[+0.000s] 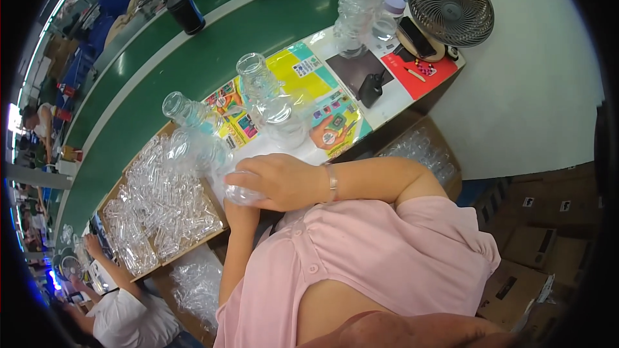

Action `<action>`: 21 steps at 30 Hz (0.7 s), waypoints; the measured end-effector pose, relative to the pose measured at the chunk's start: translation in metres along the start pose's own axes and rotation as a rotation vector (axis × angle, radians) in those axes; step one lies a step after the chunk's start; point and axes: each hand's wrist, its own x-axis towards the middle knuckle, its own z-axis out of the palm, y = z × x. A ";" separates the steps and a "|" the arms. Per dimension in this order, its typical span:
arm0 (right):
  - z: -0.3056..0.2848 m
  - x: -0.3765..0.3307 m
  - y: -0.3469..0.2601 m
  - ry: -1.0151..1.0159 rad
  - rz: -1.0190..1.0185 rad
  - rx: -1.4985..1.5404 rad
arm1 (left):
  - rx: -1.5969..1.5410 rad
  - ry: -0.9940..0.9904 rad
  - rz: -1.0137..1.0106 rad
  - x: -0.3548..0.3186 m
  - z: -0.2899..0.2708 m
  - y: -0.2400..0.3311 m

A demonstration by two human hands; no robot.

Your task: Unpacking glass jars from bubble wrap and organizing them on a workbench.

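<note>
My right hand (pixel 284 182) reaches across in front of my chest, its fingers bent round a clear round plastic container (pixel 242 188). My left hand (pixel 244 211) comes up from below against the same container; its fingers are mostly hidden behind the right hand and the plastic. Just beyond lie two clusters of clear plastic jars, one jar (pixel 182 108) to the left and another jar (pixel 253 67) further right. To the left, an open cardboard box (pixel 216 209) holds many small clear plastic parts (pixel 164 196).
A tall stack of clear plastic containers (pixel 362 0) stands far right, beside a lidded jar (pixel 388 16), a fan (pixel 451 6), a phone (pixel 416 35) and a black device (pixel 371 90). A curved green conveyor (pixel 225 13) runs behind. A co-worker (pixel 126 316) sits at lower left.
</note>
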 end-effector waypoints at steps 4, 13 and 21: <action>-0.129 0.006 -0.012 -0.016 -0.006 0.366 | -0.109 -0.144 -0.093 -0.011 -0.010 0.005; -0.297 -0.045 0.051 0.693 0.329 -0.266 | -0.131 0.128 -0.082 -0.013 0.003 0.008; -0.260 -0.108 0.195 0.379 0.714 -0.314 | -0.112 0.111 -0.095 -0.018 0.004 0.006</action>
